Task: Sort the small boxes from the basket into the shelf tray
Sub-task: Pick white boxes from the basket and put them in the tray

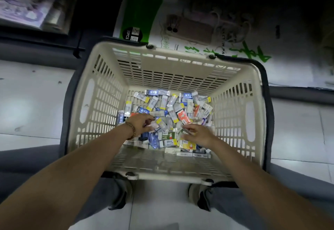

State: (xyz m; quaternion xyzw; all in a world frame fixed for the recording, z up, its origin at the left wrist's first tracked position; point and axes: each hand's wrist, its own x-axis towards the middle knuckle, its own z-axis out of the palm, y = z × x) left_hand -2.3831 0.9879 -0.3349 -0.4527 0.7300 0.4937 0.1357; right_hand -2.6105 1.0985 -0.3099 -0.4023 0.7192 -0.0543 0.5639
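Print on the small boxes point(168, 114) is too small to read. The left hand point(140, 124) and right hand point(196, 134) blur at the fingertips, so any grip is perhaps there, unclear. Shelves point(36, 13) at ten o'clock are dark and cut off.

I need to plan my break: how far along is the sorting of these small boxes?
Nothing shows as done: no shelf tray is clearly in view. In hand: the left hand and right hand are both down in the basket, fingers on the small boxes; whether either has gripped one is unclear. Left: a thick pile covers the basket floor, so most remains.
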